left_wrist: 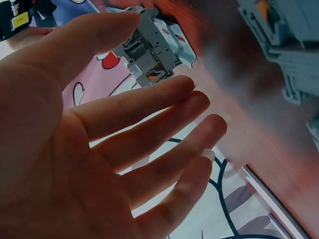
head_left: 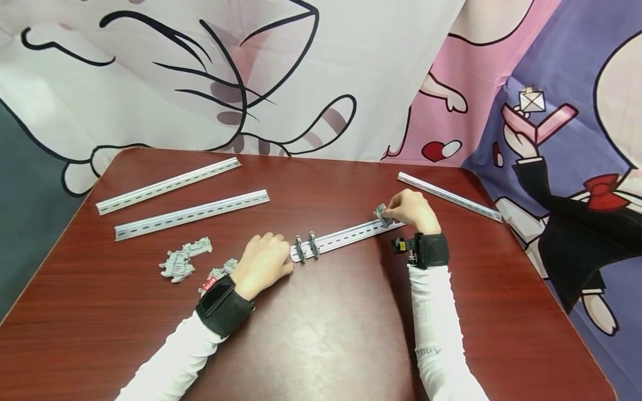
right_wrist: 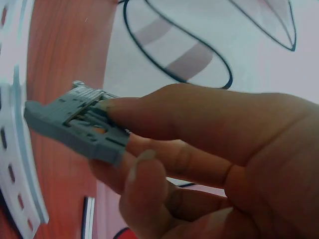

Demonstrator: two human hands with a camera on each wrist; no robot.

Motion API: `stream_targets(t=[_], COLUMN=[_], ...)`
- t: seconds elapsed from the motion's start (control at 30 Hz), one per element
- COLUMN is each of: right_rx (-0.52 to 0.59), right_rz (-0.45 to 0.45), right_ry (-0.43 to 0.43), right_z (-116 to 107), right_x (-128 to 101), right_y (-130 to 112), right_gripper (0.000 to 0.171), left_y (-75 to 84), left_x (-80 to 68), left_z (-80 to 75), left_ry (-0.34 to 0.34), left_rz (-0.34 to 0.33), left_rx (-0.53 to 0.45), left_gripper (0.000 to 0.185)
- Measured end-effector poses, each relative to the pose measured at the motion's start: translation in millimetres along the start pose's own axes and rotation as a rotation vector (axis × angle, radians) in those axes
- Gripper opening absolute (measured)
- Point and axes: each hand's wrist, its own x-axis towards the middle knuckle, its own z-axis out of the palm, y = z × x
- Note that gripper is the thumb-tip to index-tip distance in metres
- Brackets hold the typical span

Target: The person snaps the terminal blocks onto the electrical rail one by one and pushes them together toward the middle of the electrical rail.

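A slotted metal rail (head_left: pixel 351 234) lies across the middle of the red-brown table (head_left: pixel 321 334). Two grey terminal blocks (head_left: pixel 307 246) are clipped near its left end. My left hand (head_left: pixel 283 262) rests by that end with fingers straight; in the left wrist view its palm (left_wrist: pixel 149 129) is open and the thumb tip reaches the clipped blocks (left_wrist: pixel 149 55). My right hand (head_left: pixel 390 213) pinches another grey terminal block (head_left: pixel 382 214) over the rail's right end. The right wrist view shows the fingers (right_wrist: pixel 164 149) gripping this block (right_wrist: pixel 75 127) just beside the rail (right_wrist: pixel 12 149).
A pile of loose grey blocks (head_left: pixel 183 260) lies left of my left hand, with more (head_left: pixel 220 272) by the wrist. Two spare rails (head_left: pixel 168 185) (head_left: pixel 190 214) lie at the back left, a third (head_left: pixel 448 196) at the back right. A printed cloth hangs behind.
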Motion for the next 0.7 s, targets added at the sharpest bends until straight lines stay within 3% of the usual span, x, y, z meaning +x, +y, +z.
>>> stream_targets(t=[0.43,0.7], right_rx=[-0.055,-0.083], right_rz=[0.056,0.104], right_ry=[-0.008,-0.007], right_z=[6,10], right_x=[3,4], right_y=[4,0], right_gripper=[0.018,0.020], left_y=[7.7,11.1], left_x=[-4.1,-4.9], left_z=[-2.0,-1.2], left_ry=[-0.029,-0.075], left_rz=[0.078,0.085], left_rx=[-0.015,-0.033], left_gripper=[0.028,0.025])
